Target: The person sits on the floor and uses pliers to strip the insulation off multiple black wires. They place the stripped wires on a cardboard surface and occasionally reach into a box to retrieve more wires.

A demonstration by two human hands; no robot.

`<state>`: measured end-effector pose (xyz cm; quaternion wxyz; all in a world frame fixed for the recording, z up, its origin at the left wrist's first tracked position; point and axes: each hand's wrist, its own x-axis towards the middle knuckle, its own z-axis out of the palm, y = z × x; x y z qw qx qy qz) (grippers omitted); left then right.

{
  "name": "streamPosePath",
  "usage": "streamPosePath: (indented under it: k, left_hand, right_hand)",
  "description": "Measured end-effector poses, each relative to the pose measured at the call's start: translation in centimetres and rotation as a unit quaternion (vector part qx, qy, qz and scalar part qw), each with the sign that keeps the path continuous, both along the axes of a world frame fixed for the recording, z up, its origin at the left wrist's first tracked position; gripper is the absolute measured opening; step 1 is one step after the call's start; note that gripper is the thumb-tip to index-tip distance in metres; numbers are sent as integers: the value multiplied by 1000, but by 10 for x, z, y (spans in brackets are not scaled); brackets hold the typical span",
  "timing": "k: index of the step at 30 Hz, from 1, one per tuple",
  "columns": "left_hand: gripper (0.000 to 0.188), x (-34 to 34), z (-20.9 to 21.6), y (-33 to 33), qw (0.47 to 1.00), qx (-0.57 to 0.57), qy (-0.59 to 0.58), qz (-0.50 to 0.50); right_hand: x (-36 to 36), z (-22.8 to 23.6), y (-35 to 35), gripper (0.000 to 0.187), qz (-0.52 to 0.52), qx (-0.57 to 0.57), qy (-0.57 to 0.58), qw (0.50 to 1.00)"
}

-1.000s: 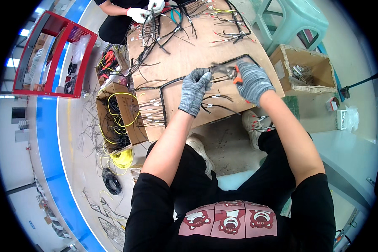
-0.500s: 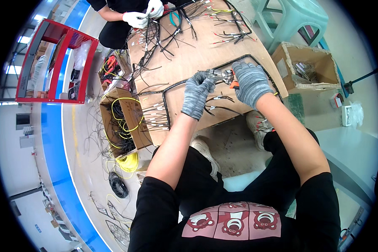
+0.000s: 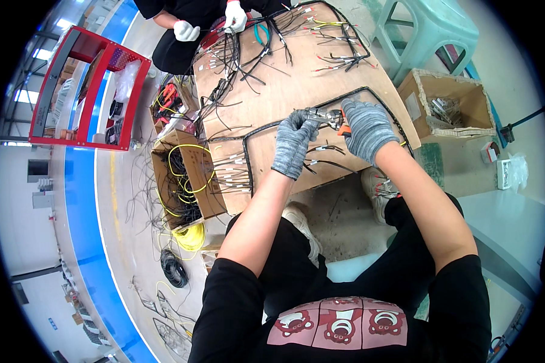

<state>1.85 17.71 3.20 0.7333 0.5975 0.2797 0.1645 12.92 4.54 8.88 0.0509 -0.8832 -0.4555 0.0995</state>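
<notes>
My right hand (image 3: 370, 132), in a grey knit glove, is closed around the orange handles of a crimping tool (image 3: 329, 117) with a metal head. Beside the tool's jaws, my left hand (image 3: 293, 145), in a matching glove, pinches something too small to make out. Both hands are over the near part of a wooden board (image 3: 297, 78). A black wire harness (image 3: 266, 127) bends around the board there, with short labelled wire ends at its left. Several more black wires (image 3: 327, 162) with white labels lie just below my hands.
Across the board a person in white gloves (image 3: 235, 17) handles another harness, near teal-handled pliers (image 3: 261, 34). Cardboard boxes of wire (image 3: 206, 181) stand at left, with yellow (image 3: 189, 237) and black coils on the floor. At right are a green stool (image 3: 427, 30) and a box of metal parts (image 3: 466, 130).
The whole view has shifted slightly. My hands stay together at the crimping tool, with little change in grip. The other person's white-gloved hands have moved apart.
</notes>
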Motion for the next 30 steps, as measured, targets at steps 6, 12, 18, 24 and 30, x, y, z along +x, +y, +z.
streamPosePath:
  k: [6,12,18,24,30]
  left_hand:
    - [13,0,0,0,1000,-1,-17,-11]
    - [12,0,-4,5,1000,-4,-6,-25]
    - [10,0,-3,5,999,12,-12,-28]
    - [9,0,3,3,999,22,-8,-32]
    - [8,0,-2,3,999,29,-23,-32]
  right_hand:
    - [1,2,-3,40,-4,-6,43,999]
    - [3,-2,-4,46,-9,-2,59,998]
    - [4,-5,-5,42,6,22,22,1000]
    - [3,-2,-6,39,0,25,25,999]
    - [2,0,-5,37,-14,-2,67,998]
